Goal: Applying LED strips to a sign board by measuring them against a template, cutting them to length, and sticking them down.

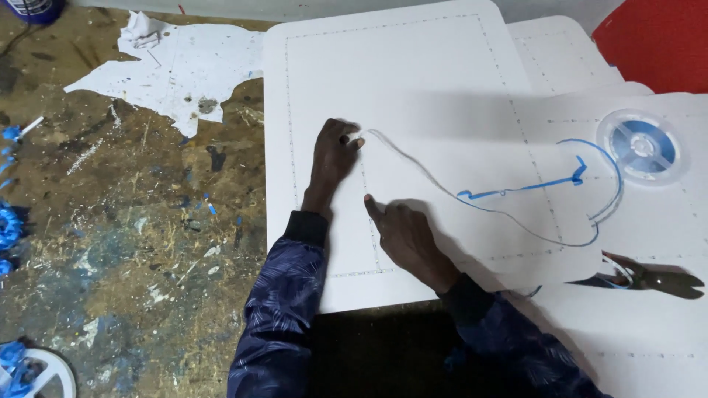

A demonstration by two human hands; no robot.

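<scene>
A large white board [413, 81] with a dotted border line lies on the workbench. My left hand [333, 156] rests on it, its fingertips pinching the end of a thin strip [428, 177]. That strip runs right across the board and turns blue [527, 188], curving toward a clear spool of blue strip [641, 147]. My right hand [404, 234] lies flat below, its index finger pressed onto the board near the dotted line. Both arms wear dark blue patterned sleeves.
Dark metal snips [653, 278] lie on a white board at the right. More white boards [568, 55] lie overlapped behind. Torn white paper [184, 70] sits on the stained brown bench [125, 243]. Blue scraps [9, 225] and another spool [40, 372] are at the left edge; something red [656, 40] at top right.
</scene>
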